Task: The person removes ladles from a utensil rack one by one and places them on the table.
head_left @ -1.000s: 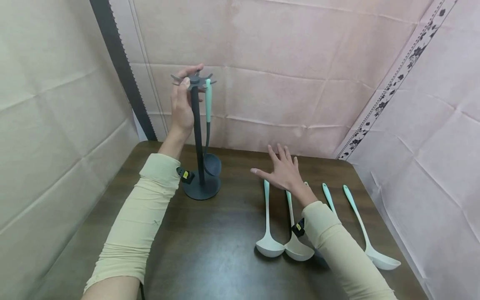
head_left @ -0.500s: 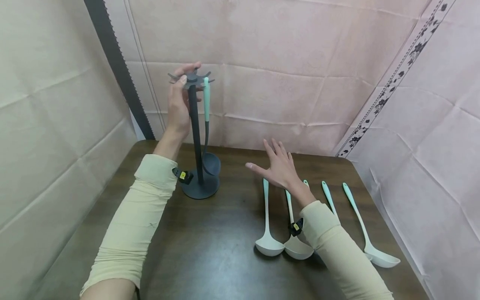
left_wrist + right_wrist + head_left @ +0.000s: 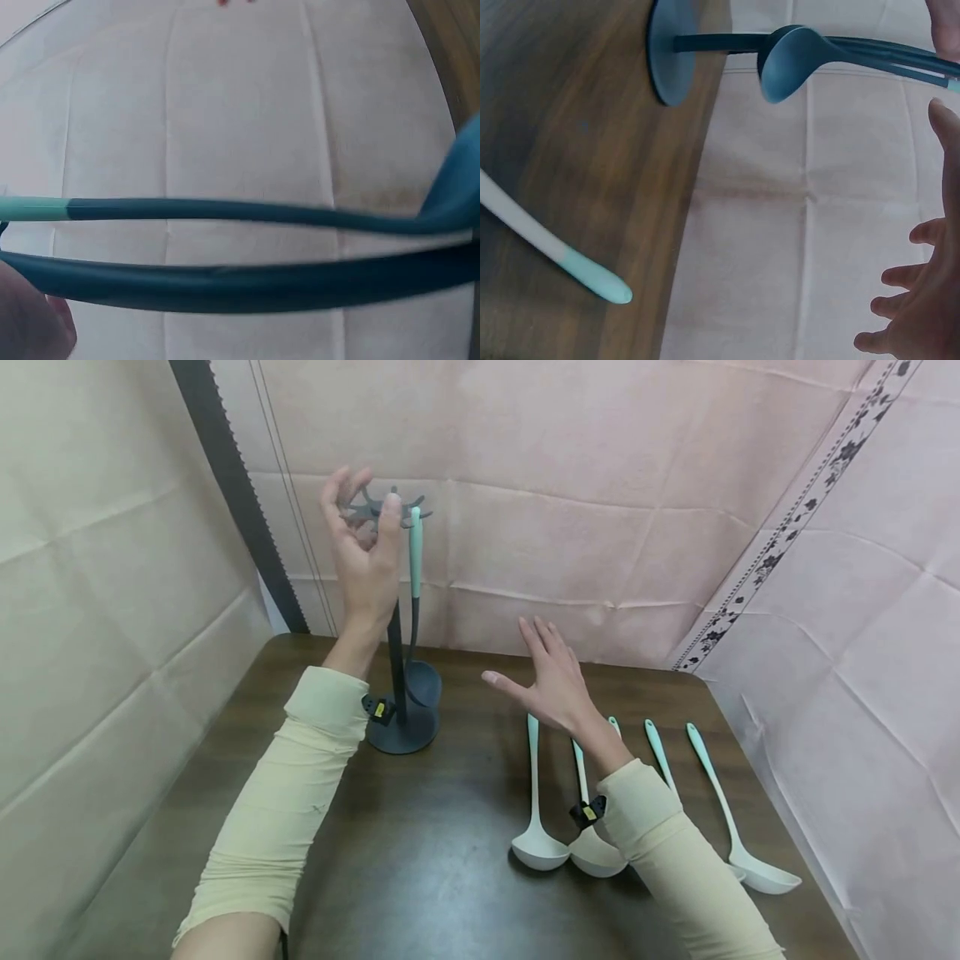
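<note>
A dark utensil stand (image 3: 397,668) rises at the back left of the table, with a ring of hooks on top. From one hook hangs a ladle (image 3: 416,556) with a mint handle and dark bowl. My left hand (image 3: 363,577) is at the hooks, its thumb in front and fingers curled round their left side. In the left wrist view the ladle's shaft (image 3: 225,210) runs alongside the stand's pole (image 3: 225,289). My right hand (image 3: 558,689), holding nothing, hovers with fingers spread above the handle end of a white ladle (image 3: 535,777).
Several more mint-handled ladles lie on the brown table (image 3: 442,827) at the right, including a white one (image 3: 596,856) and the outermost ladle (image 3: 716,793). My right sleeve (image 3: 675,852) hides parts of some. Cloth walls (image 3: 525,552) close off the back and sides.
My left hand has turned at the top of the stand, bringing its thumb to the front and its fingers to the left. The right hand has drifted slightly up and left.
</note>
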